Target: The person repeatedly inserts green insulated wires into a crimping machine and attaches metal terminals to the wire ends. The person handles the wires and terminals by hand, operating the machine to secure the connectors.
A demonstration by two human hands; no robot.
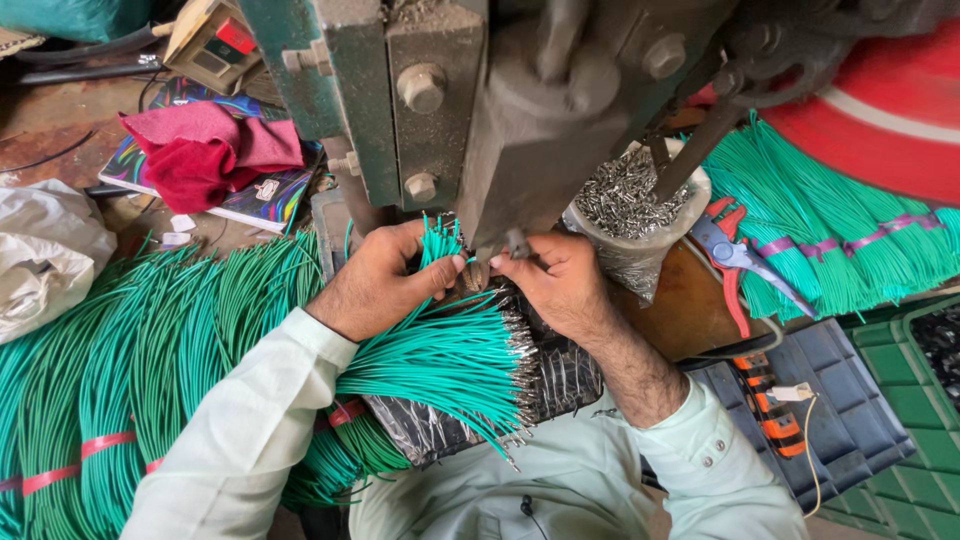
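My left hand (385, 280) grips a short bunch of green wires (440, 243) whose ends point up toward the grey press machine (520, 120). Close beside it, my right hand (555, 280) pinches something small under the press head; I cannot tell what it is. Below both hands a fan of green wires with metal terminals (455, 360) lies on a black foil-wrapped block (560, 385).
Large bundles of green wire tied with pink tape lie at left (110, 380) and at right (820, 220). A cup of small metal terminals (630, 215) stands right of the press. Red-handled cutters (735, 260), a red cloth (205, 150), a white bag (45, 250) and green crates (900, 420) surround me.
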